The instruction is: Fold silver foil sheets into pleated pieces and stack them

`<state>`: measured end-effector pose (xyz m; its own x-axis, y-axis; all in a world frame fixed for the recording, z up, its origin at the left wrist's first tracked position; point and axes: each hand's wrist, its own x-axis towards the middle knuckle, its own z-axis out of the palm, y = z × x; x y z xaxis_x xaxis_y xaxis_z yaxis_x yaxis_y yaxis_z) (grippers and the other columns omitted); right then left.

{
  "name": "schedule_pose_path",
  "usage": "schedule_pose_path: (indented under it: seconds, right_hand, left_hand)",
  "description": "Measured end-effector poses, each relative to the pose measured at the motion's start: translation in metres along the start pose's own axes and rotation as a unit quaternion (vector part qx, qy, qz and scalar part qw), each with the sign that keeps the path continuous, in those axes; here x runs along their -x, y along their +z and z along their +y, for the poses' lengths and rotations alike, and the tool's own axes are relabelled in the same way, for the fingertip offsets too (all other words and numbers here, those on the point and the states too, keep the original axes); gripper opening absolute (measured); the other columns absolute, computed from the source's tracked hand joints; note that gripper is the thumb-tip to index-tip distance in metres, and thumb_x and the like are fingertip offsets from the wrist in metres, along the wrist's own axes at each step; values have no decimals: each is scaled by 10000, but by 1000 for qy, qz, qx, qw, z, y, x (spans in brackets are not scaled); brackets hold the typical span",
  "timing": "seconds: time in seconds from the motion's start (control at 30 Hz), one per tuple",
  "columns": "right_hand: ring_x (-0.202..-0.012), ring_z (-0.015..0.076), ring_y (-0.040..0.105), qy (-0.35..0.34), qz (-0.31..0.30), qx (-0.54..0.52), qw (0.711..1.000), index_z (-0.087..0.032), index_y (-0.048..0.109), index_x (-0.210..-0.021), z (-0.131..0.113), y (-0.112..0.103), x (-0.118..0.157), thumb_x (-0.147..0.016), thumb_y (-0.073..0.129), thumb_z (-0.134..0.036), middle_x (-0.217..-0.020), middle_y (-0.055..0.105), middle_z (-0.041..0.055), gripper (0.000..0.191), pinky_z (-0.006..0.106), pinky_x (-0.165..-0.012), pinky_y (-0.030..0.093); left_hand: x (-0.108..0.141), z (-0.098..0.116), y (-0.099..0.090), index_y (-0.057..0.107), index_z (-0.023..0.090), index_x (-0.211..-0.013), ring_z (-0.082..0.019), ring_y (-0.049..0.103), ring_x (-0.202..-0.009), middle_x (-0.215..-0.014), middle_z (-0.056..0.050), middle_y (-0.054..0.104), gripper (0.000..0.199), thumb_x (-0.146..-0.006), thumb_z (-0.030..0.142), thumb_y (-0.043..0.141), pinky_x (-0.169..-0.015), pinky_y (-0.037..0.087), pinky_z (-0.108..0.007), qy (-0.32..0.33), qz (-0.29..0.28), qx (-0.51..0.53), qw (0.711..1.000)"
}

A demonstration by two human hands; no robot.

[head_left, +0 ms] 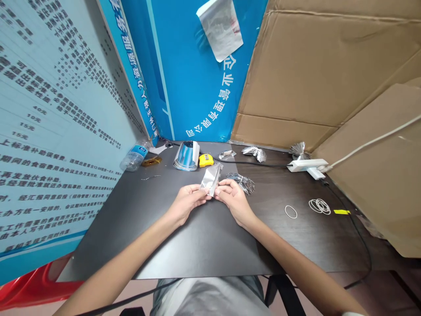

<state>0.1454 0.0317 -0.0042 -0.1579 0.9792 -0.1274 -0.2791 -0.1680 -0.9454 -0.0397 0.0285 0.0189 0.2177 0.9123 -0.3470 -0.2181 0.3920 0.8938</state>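
A small silvery foil pouch (210,177) is held up above the dark table, its lower end between both hands. My left hand (190,201) pinches its lower left side with thumb and fingers. On the lower right side, my right hand (234,199) grips the pouch with bent fingers. Just behind the right hand lies a bundle of thin silvery strips (244,183). A yellow tape measure (206,160) stands behind the pouch, beside a roll of shiny silver-blue material (186,156).
A plastic bottle (135,156) lies at the back left near a brown-gold object (151,161). More silvery bundles (255,153) sit along the back. A white power strip (305,165), white rings (319,206) and a black cable (357,235) are to the right.
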Motion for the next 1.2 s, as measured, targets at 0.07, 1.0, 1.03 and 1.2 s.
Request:
schedule_pose_path:
  seconds: [0.07, 1.0, 1.03, 1.2]
  right_hand:
    - [-765, 141, 689, 4, 16, 7, 1000, -209, 537, -1056, 0, 2, -1, -708, 892, -412, -813, 738, -7, 538, 295, -824, 548]
    - [-779, 174, 740, -15, 4, 82, 997, -215, 519, -1129, -2, -5, 2, -809, 777, -389, -788, 740, -6, 446, 319, -803, 584]
    - [-826, 180, 753, -53, -20, 115, 992, -224, 529, -1176, -2, -8, 2, -856, 726, -370, -857, 755, 12, 404, 333, -828, 598]
    - [-1035, 193, 736, -294, -125, 345, 882, -247, 674, -1205, -7, -21, 4, -948, 619, -242, -1162, 749, 68, 262, 367, -961, 592]
  left_hand:
    - [0, 0, 1, 809, 120, -942, -148, 688, -807, -868, -94, 770, 378, -727, 418, 900, -790, 517, -234, 1, 3, -8, 1000]
    - [-8, -5, -5, 787, 130, -903, -135, 679, -751, -822, -65, 763, 313, -704, 335, 917, -743, 523, -227, -15, -13, -40, 999]
    - [-8, -5, -7, 790, 132, -904, -128, 683, -751, -825, -63, 764, 306, -700, 320, 921, -754, 535, -222, -37, -16, -21, 999]
    - [-12, -4, -12, 794, 112, -866, -104, 700, -730, -795, -66, 758, 285, -665, 249, 943, -727, 564, -175, -114, -33, 46, 992]
